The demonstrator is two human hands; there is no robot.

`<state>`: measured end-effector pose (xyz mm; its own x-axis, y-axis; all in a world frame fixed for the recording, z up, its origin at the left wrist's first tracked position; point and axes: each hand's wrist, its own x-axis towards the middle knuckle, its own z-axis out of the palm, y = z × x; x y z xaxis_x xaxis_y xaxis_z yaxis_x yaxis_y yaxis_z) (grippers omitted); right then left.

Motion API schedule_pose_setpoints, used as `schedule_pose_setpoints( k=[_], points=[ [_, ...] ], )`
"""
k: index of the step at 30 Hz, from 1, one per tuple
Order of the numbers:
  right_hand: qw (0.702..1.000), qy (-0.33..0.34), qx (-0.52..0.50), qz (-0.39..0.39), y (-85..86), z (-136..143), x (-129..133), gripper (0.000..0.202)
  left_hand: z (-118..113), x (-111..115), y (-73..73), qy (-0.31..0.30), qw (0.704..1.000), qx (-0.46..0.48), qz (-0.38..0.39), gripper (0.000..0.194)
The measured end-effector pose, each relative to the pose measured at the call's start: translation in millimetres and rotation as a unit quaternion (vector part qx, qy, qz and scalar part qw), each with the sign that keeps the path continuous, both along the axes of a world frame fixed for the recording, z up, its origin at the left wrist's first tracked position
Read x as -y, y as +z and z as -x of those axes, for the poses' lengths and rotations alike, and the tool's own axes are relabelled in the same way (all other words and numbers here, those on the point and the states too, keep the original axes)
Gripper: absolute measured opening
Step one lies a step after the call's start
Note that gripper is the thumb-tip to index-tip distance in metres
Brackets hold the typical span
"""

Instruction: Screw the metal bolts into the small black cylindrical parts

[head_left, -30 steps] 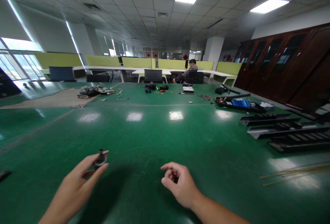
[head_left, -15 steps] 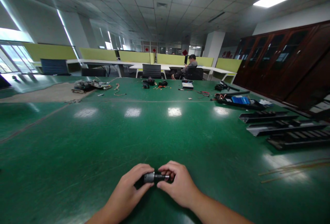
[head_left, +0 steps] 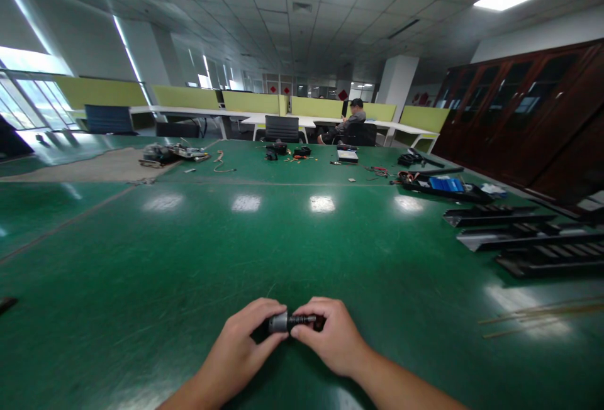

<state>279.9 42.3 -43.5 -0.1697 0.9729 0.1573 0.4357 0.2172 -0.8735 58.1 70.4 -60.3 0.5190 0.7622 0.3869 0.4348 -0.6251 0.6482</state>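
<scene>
A small cylindrical part [head_left: 279, 322], grey and black with a narrower ribbed dark shaft on its right, lies level between both hands above the green table [head_left: 226, 253]. My left hand [head_left: 245, 344] grips its wide grey end between thumb and fingers. On the other side, my right hand [head_left: 333, 337] has thumb and fingers closed around the ribbed shaft. The shaft's tip shows within the curl of the right hand; part of it is hidden by the fingers.
Black metal rails [head_left: 523, 237] lie at the right, thin yellowish rods [head_left: 542, 315] nearer. Behind them is a black tray [head_left: 443, 190] with blue items. Tools and wires line the far edge. A person [head_left: 353, 119] sits beyond the table. A dark object [head_left: 7, 304] is at far left.
The right hand's fingers have closed in further on the ribbed shaft. Both hands and the part appear slightly further right as the view has shifted a little.
</scene>
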Motion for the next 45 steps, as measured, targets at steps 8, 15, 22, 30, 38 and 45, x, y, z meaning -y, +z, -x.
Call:
schedule_pose_setpoints(
  k=[8,15,22,30,38,45],
  points=[
    [1.0,0.012,0.011,-0.017,2.8,-0.1,1.4,0.009,-0.7,0.9,-2.4,-0.019,0.999,0.005,-0.048,0.036],
    [1.0,0.01,0.014,-0.022,4.2,0.7,2.5,0.011,-0.5,-1.1,-0.4,-0.017,0.999,0.013,-0.045,0.036],
    [1.0,0.006,0.003,-0.02,2.3,0.3,2.0,0.009,0.1,-0.3,-1.9,-0.019,0.999,0.022,-0.039,0.037],
    [1.0,0.009,0.004,-0.017,3.8,0.4,2.6,0.01,1.4,0.5,-1.4,-0.008,0.999,0.018,-0.041,0.038],
    [1.0,0.004,0.009,-0.019,1.3,0.2,1.7,0.01,3.0,-0.4,-1.7,-0.004,0.999,0.008,-0.037,0.036],
    [1.0,0.0,0.002,-0.016,1.6,1.2,1.9,0.008,3.5,-0.1,-1.1,-0.009,0.999,0.012,-0.047,0.035]
  ],
)
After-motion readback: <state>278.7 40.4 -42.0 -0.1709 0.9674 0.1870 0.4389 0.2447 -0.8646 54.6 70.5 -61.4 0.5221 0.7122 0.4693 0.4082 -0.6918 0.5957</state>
